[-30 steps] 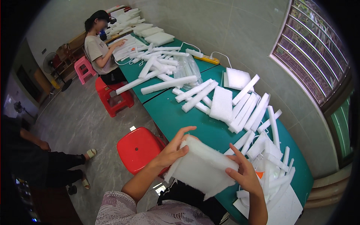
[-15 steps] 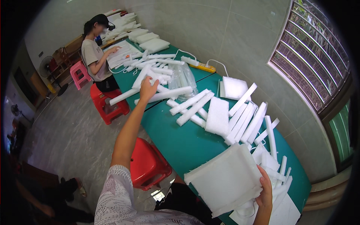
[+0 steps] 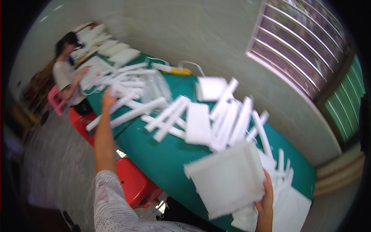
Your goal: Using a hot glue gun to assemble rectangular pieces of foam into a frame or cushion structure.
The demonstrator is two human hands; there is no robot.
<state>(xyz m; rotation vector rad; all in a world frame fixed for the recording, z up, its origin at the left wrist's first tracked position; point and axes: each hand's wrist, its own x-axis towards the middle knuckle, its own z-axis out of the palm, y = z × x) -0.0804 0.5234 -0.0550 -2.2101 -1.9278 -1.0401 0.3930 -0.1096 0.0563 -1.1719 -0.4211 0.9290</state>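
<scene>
My right hand (image 3: 265, 195) grips the right edge of a square white panel (image 3: 226, 179) with thick, uneven borders that looks like foam, held tilted over the near end of the table. My left arm stretches far out to the left. My left hand (image 3: 108, 98) is at a heap of white foam strips (image 3: 127, 83) on the table's far half. Motion smears its fingers, so whether it holds a strip is unclear. Longer foam strips (image 3: 138, 112) lie just right of that hand, and a clear plastic bag (image 3: 156, 87) rests behind them.
The green table (image 3: 154, 154) carries more foam strips (image 3: 239, 120), a white foam block (image 3: 198, 123) and white sheets (image 3: 291, 208). A yellow power strip (image 3: 181, 71) lies by the wall. A red stool (image 3: 135, 181) stands at the near side. Another person (image 3: 66, 75) sits at the far end.
The view has swung, so the table and the person appear farther left. My left hand stays at the strip heap, now blurred. My right hand still holds the square panel.
</scene>
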